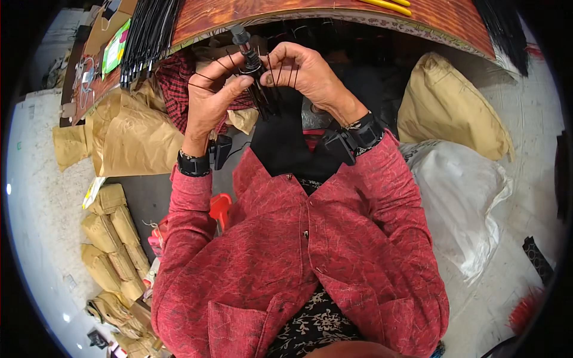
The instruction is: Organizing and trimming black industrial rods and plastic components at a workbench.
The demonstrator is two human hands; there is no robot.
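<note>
Held up near the table's edge is a black umbrella frame, with a grey ridged end at its top and thin dark ribs spreading to both sides. My left hand is closed around ribs on its left side, thumb pressed toward the middle. On the other side my right hand pinches ribs between thumb and fingers. Some ribs stick out past the fingers of each hand. Lower parts of the frame hang over a dark cloth on my lap and blend into it.
A wooden table curves across the front, with bundles of black rods at its left and yellow-handled items on top. Brown paper packages lie at left. A tan sack and a white sack stand at right.
</note>
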